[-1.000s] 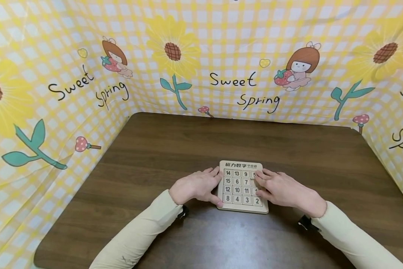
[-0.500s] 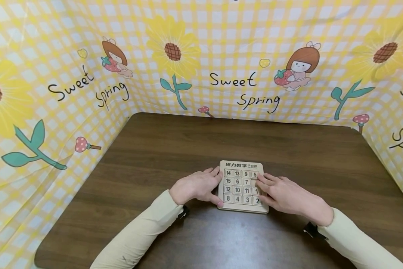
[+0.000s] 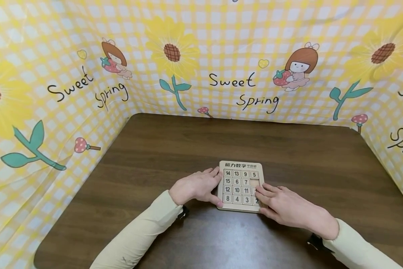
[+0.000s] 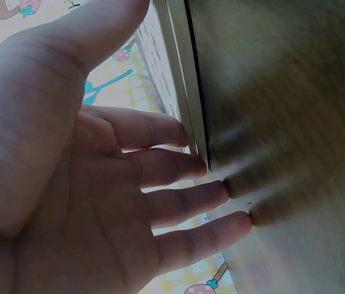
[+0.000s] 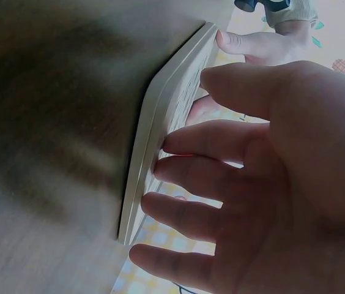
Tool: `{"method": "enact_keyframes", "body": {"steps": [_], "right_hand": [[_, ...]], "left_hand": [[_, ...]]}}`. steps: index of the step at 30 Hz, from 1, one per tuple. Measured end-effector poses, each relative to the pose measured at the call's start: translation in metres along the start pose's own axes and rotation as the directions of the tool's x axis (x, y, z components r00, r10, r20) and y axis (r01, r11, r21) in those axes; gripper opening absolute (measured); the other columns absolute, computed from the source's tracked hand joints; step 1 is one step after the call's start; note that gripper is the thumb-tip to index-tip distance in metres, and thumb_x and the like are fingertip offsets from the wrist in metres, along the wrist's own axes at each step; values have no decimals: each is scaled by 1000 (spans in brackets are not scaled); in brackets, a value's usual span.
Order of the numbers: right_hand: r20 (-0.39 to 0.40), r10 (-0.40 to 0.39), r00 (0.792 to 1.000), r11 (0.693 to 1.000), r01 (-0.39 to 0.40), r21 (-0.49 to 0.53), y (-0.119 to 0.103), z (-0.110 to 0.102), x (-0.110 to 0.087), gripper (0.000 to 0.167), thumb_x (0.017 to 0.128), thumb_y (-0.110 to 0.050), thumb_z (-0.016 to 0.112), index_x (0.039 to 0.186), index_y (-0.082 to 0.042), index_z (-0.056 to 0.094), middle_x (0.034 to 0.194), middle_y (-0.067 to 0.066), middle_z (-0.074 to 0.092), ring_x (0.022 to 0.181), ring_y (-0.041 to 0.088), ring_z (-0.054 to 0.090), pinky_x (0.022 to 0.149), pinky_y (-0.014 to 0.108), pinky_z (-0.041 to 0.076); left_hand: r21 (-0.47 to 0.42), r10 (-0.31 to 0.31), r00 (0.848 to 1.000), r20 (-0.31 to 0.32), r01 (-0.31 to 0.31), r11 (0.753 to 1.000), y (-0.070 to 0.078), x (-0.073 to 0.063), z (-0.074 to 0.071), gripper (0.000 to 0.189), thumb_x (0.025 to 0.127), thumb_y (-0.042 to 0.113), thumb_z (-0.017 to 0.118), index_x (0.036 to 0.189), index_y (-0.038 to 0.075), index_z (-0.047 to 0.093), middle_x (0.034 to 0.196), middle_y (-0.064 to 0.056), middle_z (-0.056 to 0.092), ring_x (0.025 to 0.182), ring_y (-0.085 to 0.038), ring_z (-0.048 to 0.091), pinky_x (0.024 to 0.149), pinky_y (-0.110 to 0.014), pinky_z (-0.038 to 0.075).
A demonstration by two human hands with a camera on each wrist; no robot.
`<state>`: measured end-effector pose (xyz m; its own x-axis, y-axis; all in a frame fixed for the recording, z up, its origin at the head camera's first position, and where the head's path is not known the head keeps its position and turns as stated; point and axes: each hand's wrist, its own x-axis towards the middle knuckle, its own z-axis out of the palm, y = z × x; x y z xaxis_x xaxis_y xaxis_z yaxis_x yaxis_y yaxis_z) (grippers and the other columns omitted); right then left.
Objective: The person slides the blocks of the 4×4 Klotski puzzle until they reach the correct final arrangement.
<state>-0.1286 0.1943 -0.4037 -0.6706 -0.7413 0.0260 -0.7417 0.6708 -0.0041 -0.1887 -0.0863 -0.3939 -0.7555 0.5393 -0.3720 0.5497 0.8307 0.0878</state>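
A light wooden sliding number puzzle [image 3: 236, 164] lies flat on the table, its tiles in four rows. The empty slot [image 3: 254, 183] shows under tile 5 [image 3: 254, 174] in the right column. At the puzzle's left edge, my left hand [image 3: 197, 185] rests with extended fingers, the thumb by the lower left corner. My right hand [image 3: 287, 206] reaches over the right edge with its fingertips on the third-row tile, mostly hiding it. Its thumb lies near the lower right corner. In the right wrist view, the relaxed fingers [image 5: 185, 214] lie along the puzzle's side [image 5: 139, 165].
The brown wooden table [image 3: 174, 142] extends around the puzzle. A yellow checked cloth [image 3: 201, 48] with printed flowers stands along its back and sides. Black straps [image 3: 317, 242] show at the cuffs.
My right hand has moved down and toward the near edge, uncovering tile 5 and the empty slot. Its fingers now cover the third-row tile. The left hand stays put.
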Motion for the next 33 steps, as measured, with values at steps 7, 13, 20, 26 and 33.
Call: {"method": "enact_keyframes", "body": {"steps": [7, 13, 20, 26, 33], "right_hand": [[9, 2, 1000, 999, -3, 32, 7, -1, 5, 47, 97, -33, 59, 134, -3, 60, 140, 17, 57, 128, 39, 55, 95, 58, 49], [-12, -3, 1000, 1000, 3, 21, 19, 2, 16, 46, 96, -29, 60, 132, -1, 60, 136, 21, 59, 126, 41, 57, 95, 55, 50], [-23, 6, 1000, 1000, -6, 6, 23, 3, 19, 49, 95, -29, 62, 133, 2, 58, 137, 22, 59, 126, 41, 56, 96, 54, 50], [-28, 13, 1000, 1000, -13, 3, 19, 2, 14, 49, 95, -29, 62, 134, 0, 58, 139, 20, 57, 127, 40, 56, 95, 55, 50], [-34, -13, 999, 1000, 13, -10, 0, -2, -8, 50, 95, -34, 62, 136, -5, 58, 141, 16, 57, 128, 36, 55, 95, 56, 50]], "left_hand": [[-1, -6, 1000, 9, 6, 1000, 0, 0, -1, 103, 80, 65, 67, 156, 10, 25, 165, -11, 18, 151, -30, 24, 119, -47, 30], [-8, -2, 1000, 10, 2, 1000, 0, 0, -1, 103, 80, 65, 68, 156, 10, 25, 165, -11, 18, 151, -30, 24, 119, -48, 30], [-2, 2, 1000, 9, -2, 1000, 0, 0, -2, 104, 80, 65, 67, 156, 8, 24, 164, -13, 19, 150, -31, 24, 119, -46, 31], [3, 13, 1000, -7, -13, 1000, 0, -1, 0, 104, 80, 65, 68, 155, 8, 27, 164, -13, 20, 149, -32, 27, 118, -46, 31], [1, 21, 1000, -14, -21, 1000, 0, -1, 0, 103, 80, 64, 68, 155, 7, 28, 164, -13, 21, 149, -33, 27, 118, -47, 32]]}}
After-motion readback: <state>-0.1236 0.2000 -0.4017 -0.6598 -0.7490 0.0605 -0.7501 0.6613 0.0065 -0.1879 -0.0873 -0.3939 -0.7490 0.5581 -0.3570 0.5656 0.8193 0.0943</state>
